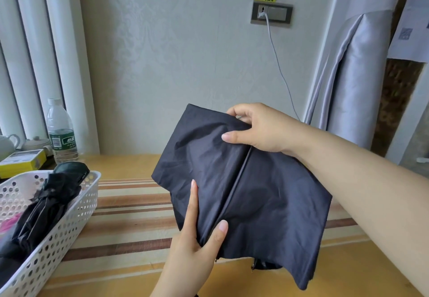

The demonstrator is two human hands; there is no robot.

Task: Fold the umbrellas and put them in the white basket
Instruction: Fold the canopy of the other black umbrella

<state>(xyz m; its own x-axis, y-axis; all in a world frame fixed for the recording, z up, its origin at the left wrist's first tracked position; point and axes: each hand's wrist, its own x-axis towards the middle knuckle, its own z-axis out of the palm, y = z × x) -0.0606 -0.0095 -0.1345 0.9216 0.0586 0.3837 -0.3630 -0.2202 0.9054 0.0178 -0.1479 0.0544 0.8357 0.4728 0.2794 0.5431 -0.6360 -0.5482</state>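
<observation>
Nearest, at bottom centre: left hand (197, 248), pinching the lower end of a dark navy umbrella (250, 194), thumb laid on the cloth beside the central crease, index finger stretched straight up along the fabric. Held up above the table (130, 271), canopy hanging slack in two flat panels either side of a straight rib (frame mostly hidden under the cloth; a small piece of dark hardware peeking out below the bottom hem).

At the umbrella's top end: right hand (255, 129), reaching in from the right on a bare forearm, fingers curled over the upper edge and thumb pressed on the front, gripping the fabric there.

Below both: wooden tabletop, crossed by a runner (130, 206) striped in cream and brown.

To the left: white basket (69, 222), perforated walls, holding a folded black umbrella (46, 210) lying lengthwise, its handle propped over the far rim; something pink just visible at the edge.

Behind the basket: yellow box (22, 163), clear water bottle (60, 131) with a green label, two pale teapots (7, 144).

Farthest back: pale patterned wall, grey wall socket (271, 14) with a white cable (277, 64) plugged in and trailing down, yellow label above it, grey curtain (352, 69) at right.
</observation>
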